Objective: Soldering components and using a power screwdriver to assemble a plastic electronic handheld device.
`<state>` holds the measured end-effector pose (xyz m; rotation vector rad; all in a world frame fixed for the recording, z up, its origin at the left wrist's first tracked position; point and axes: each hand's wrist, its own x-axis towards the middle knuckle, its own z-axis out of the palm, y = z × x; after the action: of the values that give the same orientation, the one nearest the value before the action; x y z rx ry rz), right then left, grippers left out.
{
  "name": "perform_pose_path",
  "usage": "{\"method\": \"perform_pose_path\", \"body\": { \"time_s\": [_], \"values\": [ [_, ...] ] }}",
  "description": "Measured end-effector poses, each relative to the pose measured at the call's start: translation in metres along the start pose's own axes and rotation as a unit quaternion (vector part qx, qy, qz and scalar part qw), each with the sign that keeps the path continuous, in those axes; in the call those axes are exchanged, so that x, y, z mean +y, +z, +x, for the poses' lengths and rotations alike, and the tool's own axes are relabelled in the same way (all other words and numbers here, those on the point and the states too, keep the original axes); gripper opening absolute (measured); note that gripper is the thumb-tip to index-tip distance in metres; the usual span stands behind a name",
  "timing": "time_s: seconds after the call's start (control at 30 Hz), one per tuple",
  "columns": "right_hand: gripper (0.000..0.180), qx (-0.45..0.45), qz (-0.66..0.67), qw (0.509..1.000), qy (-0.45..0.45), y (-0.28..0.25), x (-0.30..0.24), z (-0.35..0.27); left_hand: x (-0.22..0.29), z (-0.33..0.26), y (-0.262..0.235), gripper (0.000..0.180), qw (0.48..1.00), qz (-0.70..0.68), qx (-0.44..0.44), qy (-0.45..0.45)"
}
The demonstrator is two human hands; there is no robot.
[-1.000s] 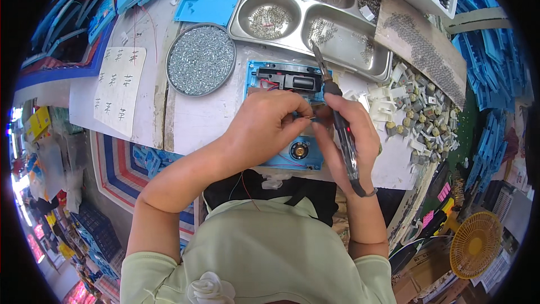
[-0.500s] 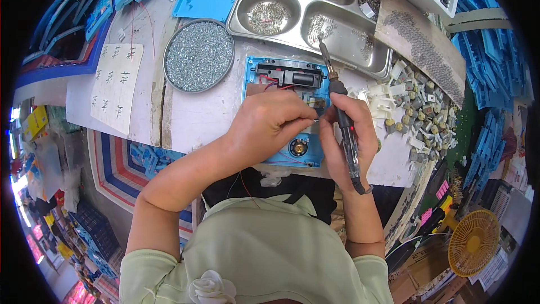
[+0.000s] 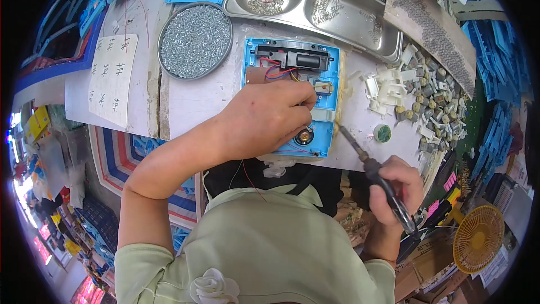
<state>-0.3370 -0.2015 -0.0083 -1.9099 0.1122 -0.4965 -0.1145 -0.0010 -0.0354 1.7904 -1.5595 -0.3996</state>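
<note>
A blue plastic housing [image 3: 332, 102] lies on the white worktop in front of me. A black mechanism [image 3: 292, 58], coloured wires, a brown board and a small round speaker [image 3: 304, 136] sit inside it. My left hand [image 3: 264, 119] rests over the housing's left and middle part, fingers curled together and pointing down. What its fingertips hold, if anything, is hidden. Off the housing's lower right corner, my right hand [image 3: 400, 191] grips a black-handled soldering iron [image 3: 385, 183]. The iron's thin metal tip points up and left, close to the housing's right edge.
A round dish of small metal screws [image 3: 195, 40] stands at left. Behind lies a steel compartment tray [image 3: 360, 36] with springs and small metal parts. Small motors and white plastic pieces [image 3: 416, 93] are heaped at right, near a green round piece [image 3: 382, 133]. A written sheet [image 3: 113, 81] lies far left.
My right hand has swung the soldering iron right and toward me, from over the housing to beside it. My left hand stays over the housing, its fingers now curled further down.
</note>
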Motion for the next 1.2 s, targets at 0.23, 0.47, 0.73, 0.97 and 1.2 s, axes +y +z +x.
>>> {"method": "perform_pose_path", "body": {
  "time_s": [0.23,0.47,0.73,0.97,1.2],
  "values": [
    [0.03,-0.103,-0.045,0.993,-0.03,0.009,0.004,0.015,-0.002,-0.005,0.005,0.018,1.0,-0.002,0.029,0.002],
    [0.029,-0.114,-0.052,0.992,-0.031,0.012,0.004,0.02,-0.003,-0.005,0.007,0.018,0.999,-0.005,0.042,0.005],
    [0.029,-0.12,-0.061,0.99,-0.034,0.014,0.005,0.021,-0.004,-0.006,0.008,0.018,0.999,-0.004,0.04,0.007],
    [0.028,-0.125,-0.058,0.99,-0.039,0.014,0.002,0.025,-0.005,-0.008,0.008,0.019,0.999,0.002,0.039,0.01],
    [0.028,-0.14,-0.069,0.987,-0.033,0.012,0.002,0.027,-0.005,-0.008,0.008,0.019,0.999,0.007,0.039,0.011]
  ]
}}
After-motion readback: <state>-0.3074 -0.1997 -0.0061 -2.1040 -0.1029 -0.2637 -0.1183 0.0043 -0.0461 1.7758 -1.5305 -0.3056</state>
